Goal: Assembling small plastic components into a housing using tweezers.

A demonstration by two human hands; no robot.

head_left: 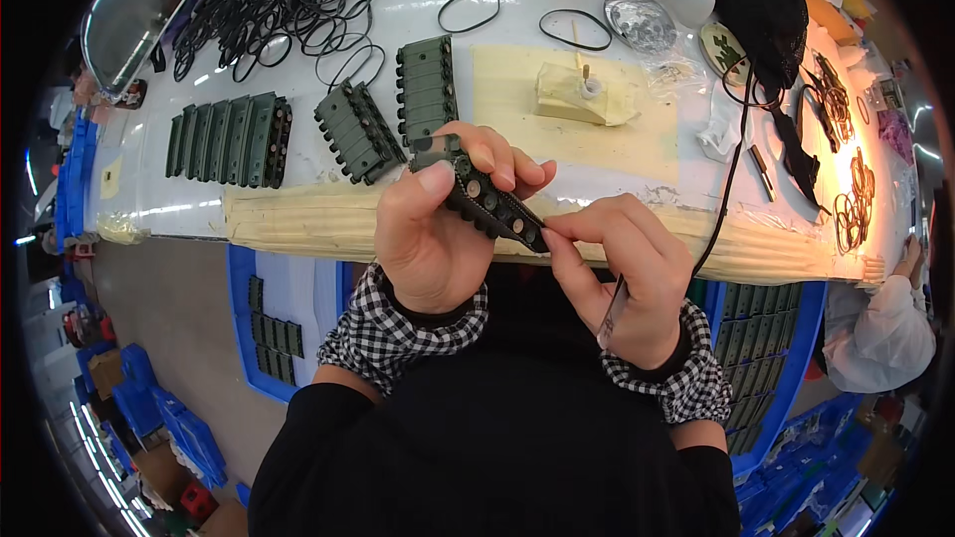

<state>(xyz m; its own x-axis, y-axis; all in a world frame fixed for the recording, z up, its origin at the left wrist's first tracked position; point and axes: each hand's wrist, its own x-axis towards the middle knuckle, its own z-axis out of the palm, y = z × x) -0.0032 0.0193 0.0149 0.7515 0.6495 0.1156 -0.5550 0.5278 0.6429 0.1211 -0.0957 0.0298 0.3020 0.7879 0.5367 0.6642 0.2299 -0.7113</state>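
My left hand (pixel 438 229) is closed around a dark green toy tank hull (pixel 482 201), tilted with its row of round wheels showing. A black ribbed rubber track (pixel 512 207) runs along the wheels. At the hull's lower right end, the thumb and forefinger of my right hand (pixel 627 273) pinch the track's edge. A thin metal tool (pixel 614 313), its kind unclear, is tucked in the same palm. Just beyond my left hand lie more green hulls: a tilted pair (pixel 358 129) and an upright group (pixel 426 89). My fingers hide part of the held hull.
Another row of green hulls (pixel 229 139) sits at left. Loose black rubber loops (pixel 288 0) are heaped at the back. A tape-wrapped block (pixel 587 94) stands right of centre. Blue trays (pixel 261 378) with green parts flank my lap. A dark cable (pixel 731 189) crosses the table's right side.
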